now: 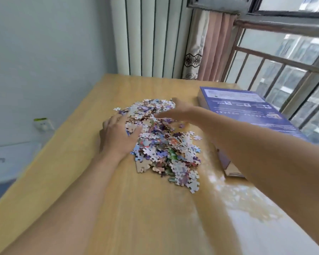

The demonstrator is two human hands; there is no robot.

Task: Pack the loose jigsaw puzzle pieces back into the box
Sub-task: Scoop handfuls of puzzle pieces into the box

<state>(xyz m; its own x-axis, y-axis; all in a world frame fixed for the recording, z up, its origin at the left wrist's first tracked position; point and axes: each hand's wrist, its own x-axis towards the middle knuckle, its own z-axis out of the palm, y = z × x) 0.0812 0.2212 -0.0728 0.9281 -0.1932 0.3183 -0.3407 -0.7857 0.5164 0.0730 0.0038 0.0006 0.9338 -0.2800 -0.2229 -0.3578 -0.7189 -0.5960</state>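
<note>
Both your bare forearms reach forward from the lower edge of the view and converge ahead of you. Your left hand (118,133) lies palm down with its fingers spread and nearly straight, thumb angled toward your other hand. Your right hand (175,112) sits a little farther out, turned on its edge with the palm facing your left hand and the fingers extended, relaxed and blurred. Neither hand is curled closed, and the two stay apart.
</note>
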